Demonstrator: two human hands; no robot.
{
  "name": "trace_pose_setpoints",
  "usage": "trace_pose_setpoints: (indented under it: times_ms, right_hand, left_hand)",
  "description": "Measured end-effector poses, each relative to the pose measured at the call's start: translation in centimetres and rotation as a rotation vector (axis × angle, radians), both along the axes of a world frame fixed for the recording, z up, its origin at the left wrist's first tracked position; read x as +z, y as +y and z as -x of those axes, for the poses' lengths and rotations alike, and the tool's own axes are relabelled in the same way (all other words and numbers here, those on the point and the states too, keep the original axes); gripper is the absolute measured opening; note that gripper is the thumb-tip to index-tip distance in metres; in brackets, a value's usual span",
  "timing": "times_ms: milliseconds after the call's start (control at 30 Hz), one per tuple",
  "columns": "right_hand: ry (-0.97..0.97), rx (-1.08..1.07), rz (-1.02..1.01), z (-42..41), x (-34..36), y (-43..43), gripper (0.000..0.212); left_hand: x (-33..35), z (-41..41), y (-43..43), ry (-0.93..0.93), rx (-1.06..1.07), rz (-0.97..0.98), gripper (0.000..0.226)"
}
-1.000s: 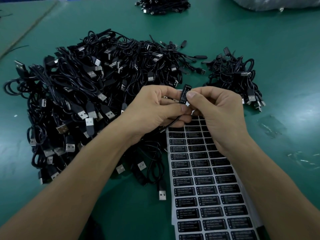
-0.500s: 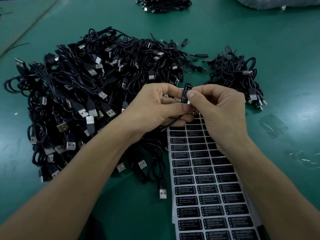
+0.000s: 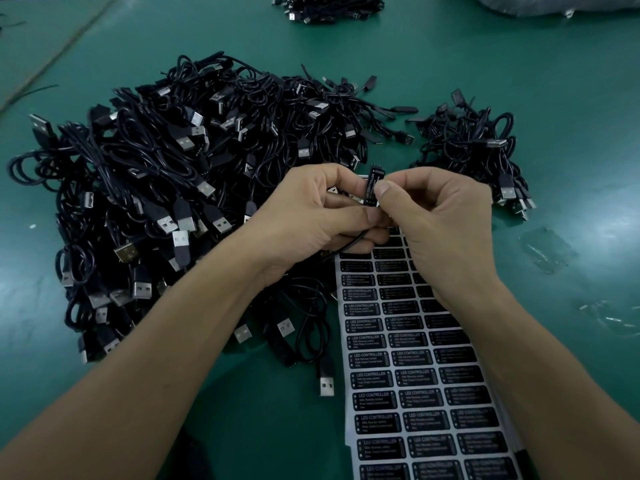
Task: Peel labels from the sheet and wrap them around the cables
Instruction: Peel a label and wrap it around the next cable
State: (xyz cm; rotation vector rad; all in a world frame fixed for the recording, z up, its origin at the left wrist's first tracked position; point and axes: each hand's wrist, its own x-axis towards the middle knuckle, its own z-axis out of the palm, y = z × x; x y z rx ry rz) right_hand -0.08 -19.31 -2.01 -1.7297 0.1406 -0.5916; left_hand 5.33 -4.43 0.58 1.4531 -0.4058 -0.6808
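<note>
1. At 5 o'clock a label sheet [image 3: 415, 375] is laid on the green counter [image 3: 554, 81]; its upper right rows are covered by the right wrist.
2. At centre, a black label [image 3: 373, 187] is pinched onto a thin cable [image 3: 349, 242] by the right hand [image 3: 440, 230]. The cable is gripped in the curled left hand [image 3: 311, 216].
3. A large cable pile [image 3: 173, 202] is heaped at 10 o'clock, a smaller pile [image 3: 474, 150] at 2, and a far pile [image 3: 329, 8] at 12.

Labelled cable [image 3: 372, 187] between left hand [image 3: 311, 216], right hand [image 3: 443, 230]
</note>
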Motion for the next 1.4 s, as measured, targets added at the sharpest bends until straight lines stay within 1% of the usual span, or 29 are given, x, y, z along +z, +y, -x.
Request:
trace_pose_setpoints:
  times_ms: [100,533,767,933,1133,1400]
  right_hand:
    - [-0.001,-0.004,0.006,0.04,0.01,0.03,0.013]
    - [-0.002,-0.004,0.001,0.06,0.12,0.11,0.013]
    - [-0.010,0.004,0.004,0.09,0.23,0.06,0.015]
    - [-0.013,0.004,0.009,0.10,0.34,0.00,0.014]
    - [-0.009,0.026,0.013,0.18,0.46,-0.07,0.014]
    - [0.008,0.024,0.043,0.07,0.51,-0.34,0.015]
  left_hand:
    - [-0.12,-0.01,-0.02,-0.007,0.001,0.003,0.030]
    - [0.01,0.11,-0.07,-0.009,0.001,0.002,0.029]
    - [0.07,0.08,0.02,-0.012,0.003,-0.007,0.017]
    - [0.14,0.09,0.00,-0.010,0.009,-0.005,0.021]
    - [0.16,0.10,-0.03,-0.016,0.012,-0.025,0.015]
    - [0.23,0.15,-0.06,-0.021,0.020,-0.035,0.014]
